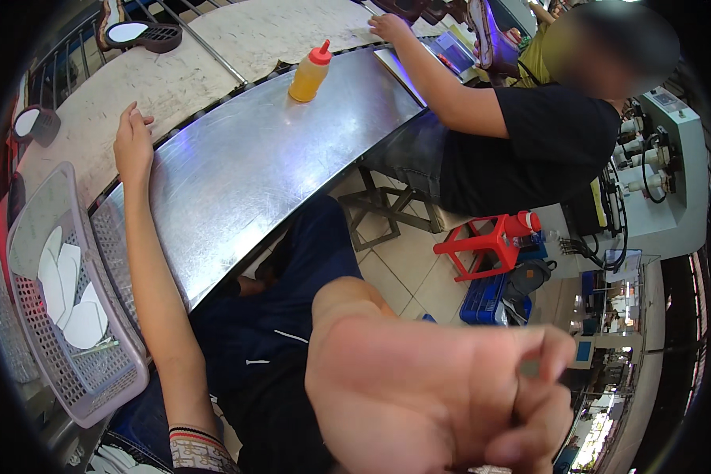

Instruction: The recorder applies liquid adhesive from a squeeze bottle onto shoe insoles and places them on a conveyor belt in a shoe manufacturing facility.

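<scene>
My left hand [134, 146] is stretched over the edge between the steel tabletop [221, 182] and the pale belt [189, 67], fingers apart and empty. Large and close in the lower right, my right hand [442, 387] is raised, its palm toward the view. Its fingers are loosely bent and spaced apart, and I see nothing in them. A squeeze bottle [310, 75] with yellow liquid and a red cap stands on the steel top. Left of my left forearm sits a perforated plastic basket [122, 379] with several white insole-shaped pieces [85, 324] inside.
Dark shoe soles with white pads [154, 38] lie on the belt. A co-worker in a black shirt [529, 150] sits at right, one arm over the table. Behind are a red stool [486, 245], a blue crate [482, 299] and a pale machine [683, 174].
</scene>
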Demonstrator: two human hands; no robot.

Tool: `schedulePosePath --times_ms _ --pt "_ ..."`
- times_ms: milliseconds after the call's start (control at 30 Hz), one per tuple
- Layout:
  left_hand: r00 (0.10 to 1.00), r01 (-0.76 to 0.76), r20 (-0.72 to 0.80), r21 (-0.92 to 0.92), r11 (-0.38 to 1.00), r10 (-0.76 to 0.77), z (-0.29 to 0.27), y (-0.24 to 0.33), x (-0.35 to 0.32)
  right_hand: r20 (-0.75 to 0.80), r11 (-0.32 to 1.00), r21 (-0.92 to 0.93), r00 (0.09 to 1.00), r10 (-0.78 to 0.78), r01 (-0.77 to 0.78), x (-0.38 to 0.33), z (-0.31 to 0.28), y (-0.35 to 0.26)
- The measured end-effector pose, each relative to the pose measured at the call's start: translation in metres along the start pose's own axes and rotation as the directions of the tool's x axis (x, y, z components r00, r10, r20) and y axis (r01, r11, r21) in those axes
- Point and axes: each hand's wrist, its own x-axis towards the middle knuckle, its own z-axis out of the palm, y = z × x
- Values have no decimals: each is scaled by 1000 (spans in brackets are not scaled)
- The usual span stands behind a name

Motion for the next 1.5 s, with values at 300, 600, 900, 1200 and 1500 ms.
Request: schedulePosePath --times_ms 300,600,900,1200,1500 --pt "999 1 -36 4 1000 -1 -2 -1 -2 468 394 341 518 716 -853 -55 -45 83" --pt "999 41 -22 8 999 -41 -3 2 -2 760 -311 472 202 617 -825 -65 -55 87" --pt "999 41 -16 23 999 -40 -5 1 -4 805 -361 475 231 547 -802 -67 -54 84" --pt "999 31 -34 69 997 -29 -4 -3 -2 790 -153 399 254 557 -904 -63 -54 79" --pt "999 26 -23 11 1000 -26 -2 -1 -3 875 -626 463 214 433 -628 -66 -56 87"
